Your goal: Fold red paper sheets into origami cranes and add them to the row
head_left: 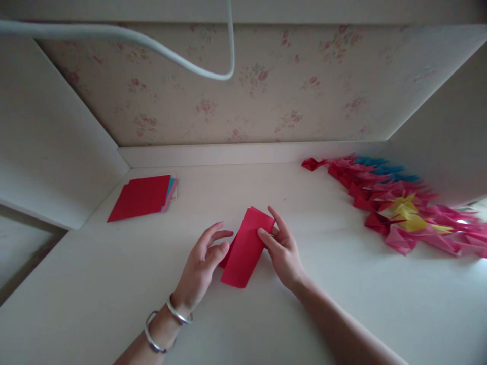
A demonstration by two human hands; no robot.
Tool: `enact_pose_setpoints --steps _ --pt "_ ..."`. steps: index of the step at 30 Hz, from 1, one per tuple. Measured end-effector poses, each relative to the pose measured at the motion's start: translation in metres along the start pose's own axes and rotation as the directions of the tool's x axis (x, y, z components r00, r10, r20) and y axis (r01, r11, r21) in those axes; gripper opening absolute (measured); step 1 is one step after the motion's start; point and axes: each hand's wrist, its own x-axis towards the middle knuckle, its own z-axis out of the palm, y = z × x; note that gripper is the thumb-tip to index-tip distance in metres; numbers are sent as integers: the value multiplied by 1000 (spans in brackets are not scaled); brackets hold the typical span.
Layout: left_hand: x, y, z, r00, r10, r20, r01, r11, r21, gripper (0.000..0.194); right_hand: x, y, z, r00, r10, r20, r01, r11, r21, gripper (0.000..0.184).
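Note:
A red sheet of origami paper (247, 248), folded into a narrow rectangle, is held tilted above the white desk. My right hand (283, 248) pinches its right edge, thumb on the front and fingers behind. Close by its left edge is my left hand (205, 261), with the fingers apart and curved and the thumb near the paper. Whether the left thumb touches the paper I cannot tell. Part of a second red layer shows behind the lower left of the folded sheet. Two silver bangles (178, 309) circle my left wrist.
A stack of square paper (140, 197), red on top with blue and pink below, lies at the back left. Folded paper figures (380, 203) in red, pink, blue and yellow line the right side. A white cable (152, 48) hangs in front of the floral wall.

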Motion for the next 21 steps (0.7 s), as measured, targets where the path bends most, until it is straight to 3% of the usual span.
enact_pose_setpoints --steps 3,7,11,16,21 --pt "0 -6 1 997 -56 53 52 996 73 54 -8 -1 -1 993 65 97 -62 997 -36 89" --pt "-3 -12 7 995 28 100 -52 966 254 42 -14 0 -1 989 104 107 -96 992 -76 90" --pt "-4 -13 7 989 115 96 -141 927 348 38 -14 2 1 993 82 85 -75 994 -84 65" --pt "0 -14 4 990 128 55 -139 914 381 39 -13 4 1 998 -15 60 24 985 -168 32" --pt "2 -15 2 987 151 59 -162 901 402 38 -13 4 0 996 -59 68 73 971 -230 27"
